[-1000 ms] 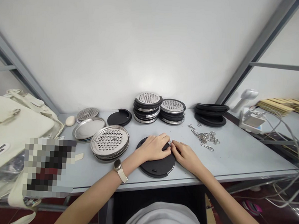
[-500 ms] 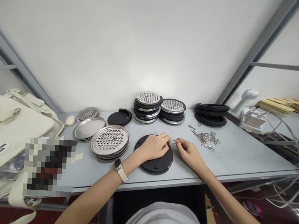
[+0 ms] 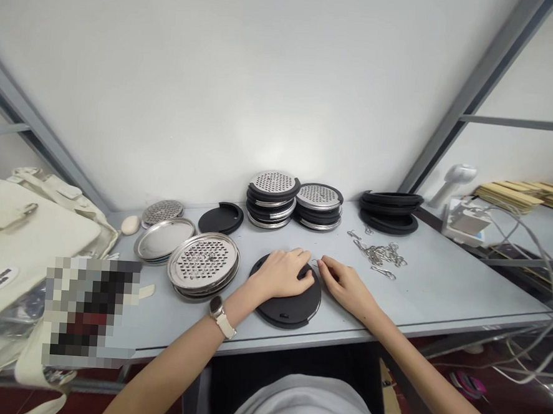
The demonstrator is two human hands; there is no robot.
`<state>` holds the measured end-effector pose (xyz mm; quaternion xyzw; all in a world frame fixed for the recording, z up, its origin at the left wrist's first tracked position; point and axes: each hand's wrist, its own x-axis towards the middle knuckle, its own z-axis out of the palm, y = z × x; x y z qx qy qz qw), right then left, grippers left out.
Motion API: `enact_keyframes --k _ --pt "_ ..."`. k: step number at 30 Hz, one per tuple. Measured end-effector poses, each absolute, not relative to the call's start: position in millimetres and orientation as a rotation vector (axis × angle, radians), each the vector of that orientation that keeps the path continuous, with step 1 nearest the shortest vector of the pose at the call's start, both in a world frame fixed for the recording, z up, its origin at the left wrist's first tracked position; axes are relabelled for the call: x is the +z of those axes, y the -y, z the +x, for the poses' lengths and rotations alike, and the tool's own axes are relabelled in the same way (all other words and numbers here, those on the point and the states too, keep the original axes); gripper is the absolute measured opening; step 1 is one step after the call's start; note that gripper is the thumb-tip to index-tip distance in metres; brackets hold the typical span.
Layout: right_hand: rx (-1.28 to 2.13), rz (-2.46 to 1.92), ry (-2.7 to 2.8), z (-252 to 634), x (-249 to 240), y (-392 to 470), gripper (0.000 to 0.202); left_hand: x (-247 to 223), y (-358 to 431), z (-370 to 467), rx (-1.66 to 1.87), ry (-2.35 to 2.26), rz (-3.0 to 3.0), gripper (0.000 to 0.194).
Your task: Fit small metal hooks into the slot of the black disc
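A black round disc with small slots lies on the table in front of me. My left hand, wearing a watch, lies across it, with the fingers curled over its far right edge and the thumb on top. Just right of the disc, my right hand pinches a small metal wire hook between thumb and fingertips, its curved end pointing toward the disc's edge. Similar metal hooks lie in a loose pile farther right. The disc's underside is hidden.
Round metal graters and plain metal discs lie at left. Behind stand stacks of graters in black holders. Black rings are piled at back right, a black holder at back left. A cream bag occupies the left side.
My right hand has moved slightly left with the hook, closer to the disc's edge. My left thumb has spread a little away from the fingers. The disc has shifted slightly toward me.
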<state>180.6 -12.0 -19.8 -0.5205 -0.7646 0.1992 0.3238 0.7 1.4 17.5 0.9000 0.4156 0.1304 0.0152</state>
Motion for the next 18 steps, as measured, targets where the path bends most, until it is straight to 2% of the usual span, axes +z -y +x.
enact_keyframes --k 18 --pt "0.475 -1.39 2.175 178.8 -20.5 11.5 0.03 20.7 0.9 2.3 0.407 -1.218 2.747 0.019"
